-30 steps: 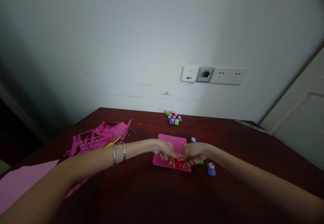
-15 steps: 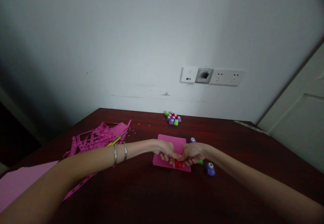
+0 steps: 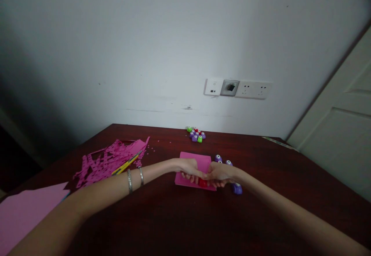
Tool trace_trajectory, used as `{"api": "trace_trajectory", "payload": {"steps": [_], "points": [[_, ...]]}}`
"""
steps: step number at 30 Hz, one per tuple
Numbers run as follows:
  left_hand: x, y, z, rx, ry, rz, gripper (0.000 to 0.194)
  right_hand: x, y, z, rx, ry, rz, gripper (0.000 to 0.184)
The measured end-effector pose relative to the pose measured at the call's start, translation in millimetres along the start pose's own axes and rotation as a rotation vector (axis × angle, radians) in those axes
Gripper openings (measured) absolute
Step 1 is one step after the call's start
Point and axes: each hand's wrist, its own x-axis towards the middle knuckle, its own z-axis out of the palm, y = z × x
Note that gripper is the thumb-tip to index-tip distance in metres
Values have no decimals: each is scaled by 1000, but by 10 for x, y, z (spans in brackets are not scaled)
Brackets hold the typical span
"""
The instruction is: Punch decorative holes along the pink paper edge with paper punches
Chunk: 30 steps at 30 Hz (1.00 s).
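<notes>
Left hand (image 3: 189, 168) and right hand (image 3: 219, 172), curled nearly closed, grip a red punch (image 3: 202, 183) at five o'clock on the pink card (image 3: 201, 161); the punch's heading and long axis cannot be determined.

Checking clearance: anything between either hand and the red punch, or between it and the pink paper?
Nothing visible: left hand and right hand both touch the red punch, at the near edge of the pink paper.
</notes>
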Motion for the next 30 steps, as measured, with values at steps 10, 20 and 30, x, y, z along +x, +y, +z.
{"api": "trace_trajectory", "payload": {"steps": [10,20,30], "points": [[-249,-275,-112,490,740,320,28,-266,118,281,-372,565,-211,42],[-249,-409,122,645,535,410,50,-148,182,589,-687,697,-149,38],[-189,-459,84,657,487,397,66,-114,180,605,-698,709,-143,34]]}}
